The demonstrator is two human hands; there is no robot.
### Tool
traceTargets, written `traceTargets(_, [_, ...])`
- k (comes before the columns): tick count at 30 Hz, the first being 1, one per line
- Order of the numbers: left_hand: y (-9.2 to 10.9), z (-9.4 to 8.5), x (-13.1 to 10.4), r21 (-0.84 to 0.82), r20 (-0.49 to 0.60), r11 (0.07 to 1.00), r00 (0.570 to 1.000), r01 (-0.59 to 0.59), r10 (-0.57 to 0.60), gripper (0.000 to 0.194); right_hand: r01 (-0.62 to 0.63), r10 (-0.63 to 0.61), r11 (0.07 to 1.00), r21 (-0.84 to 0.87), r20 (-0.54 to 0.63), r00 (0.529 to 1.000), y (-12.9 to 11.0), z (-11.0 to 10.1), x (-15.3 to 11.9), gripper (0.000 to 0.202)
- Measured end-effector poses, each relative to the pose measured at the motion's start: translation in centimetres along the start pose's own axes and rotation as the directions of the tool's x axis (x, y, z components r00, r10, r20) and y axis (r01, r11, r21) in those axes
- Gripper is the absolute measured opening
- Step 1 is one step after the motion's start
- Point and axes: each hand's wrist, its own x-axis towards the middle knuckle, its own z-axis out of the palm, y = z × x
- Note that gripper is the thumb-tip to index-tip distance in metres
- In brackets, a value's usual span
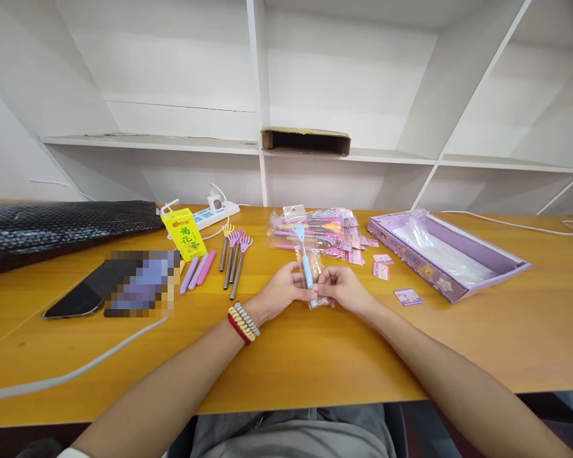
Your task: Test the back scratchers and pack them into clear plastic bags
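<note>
A back scratcher (307,272) with a light blue claw head and handle stands between my hands, its claw pointing away from me. A crinkled clear plastic bag (318,259) lies around or behind its handle; I cannot tell how far the scratcher is inside. My left hand (282,291) is closed on the scratcher's lower handle from the left. From the right, my right hand (347,288) pinches the bag beside the handle, the fingertips of both hands almost meeting. Beyond them is a pile of bagged back scratchers (315,229) in pink, purple and yellow.
Loose scratcher rods with claws (236,257) and coloured handles (198,272) lie left. Further left are a yellow tea carton (185,235), a phone (83,286) and a power strip (217,215). Small printed cards (407,297) and a purple display box (487,277) lie right.
</note>
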Motion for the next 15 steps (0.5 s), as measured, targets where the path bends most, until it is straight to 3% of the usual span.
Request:
traceTargets(4, [0.4, 0.0, 0.0, -0.027, 0.012, 0.999, 1.000, 0.024, -0.024, 0.061, 0.033, -0.036, 0.998, -0.047, -0.062, 0.997, 0.1, 0.1, -0.2, 0.049])
traceTargets(6, [0.6, -0.1, 0.1, -0.033, 0.000, 0.999, 1.000, 0.018, -0.018, 0.059, 0.100, -0.128, 0.970, -0.220, -0.117, 0.985, -0.2, -0.3, -0.3, 0.048])
traceTargets(9, [0.7, -0.6, 0.3, -0.014, -0.057, 1.000, 0.998, 0.004, -0.004, 0.046, 0.171, -0.306, 0.846, -0.506, -0.197, 0.931, -1.0, -2.0, -0.2, 0.032])
traceTargets(12, [0.6, -1.5, 0.8, 0.005, -0.133, 1.000, 0.991, -0.012, 0.012, 0.040, 0.040, -0.373, 0.704, -0.709, -0.322, 0.870, -1.2, -5.5, 0.3, 0.030])
traceTargets(15, [0.5, -2.3, 1.1, 0.059, -0.190, 0.998, 0.981, -0.022, 0.033, 0.045, -0.262, -0.276, 0.575, -0.775, -0.486, 0.830, -0.8, -10.0, 0.5, 0.022])
